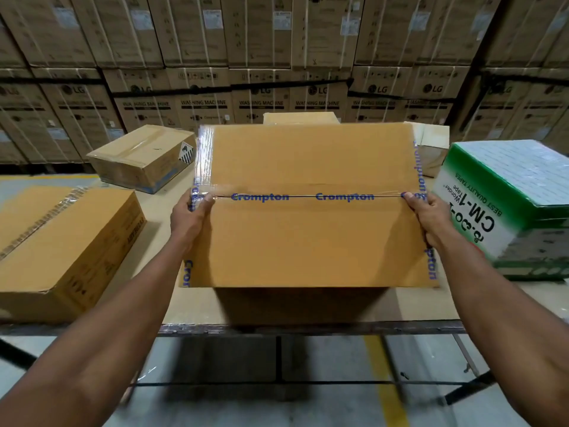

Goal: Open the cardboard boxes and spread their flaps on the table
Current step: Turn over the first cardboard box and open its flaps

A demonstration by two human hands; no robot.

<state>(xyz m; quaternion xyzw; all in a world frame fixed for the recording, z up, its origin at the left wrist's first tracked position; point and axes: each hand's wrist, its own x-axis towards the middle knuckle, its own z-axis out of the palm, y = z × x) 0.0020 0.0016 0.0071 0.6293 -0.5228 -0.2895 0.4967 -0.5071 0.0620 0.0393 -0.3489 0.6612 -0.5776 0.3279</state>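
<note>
Crompton-taped cardboard box (308,217) sits shut on the table (431,303); the left hand (191,217) and right hand (428,217) each grip a side edge at the seam, thumbs on top.

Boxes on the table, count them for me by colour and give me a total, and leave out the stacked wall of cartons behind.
Plain brown cardboard: 5, namely the Crompton box, the left box, the far-left box, and two partly hidden behind.
Green and white: 1, the tape carton.
Total: 6.
</note>
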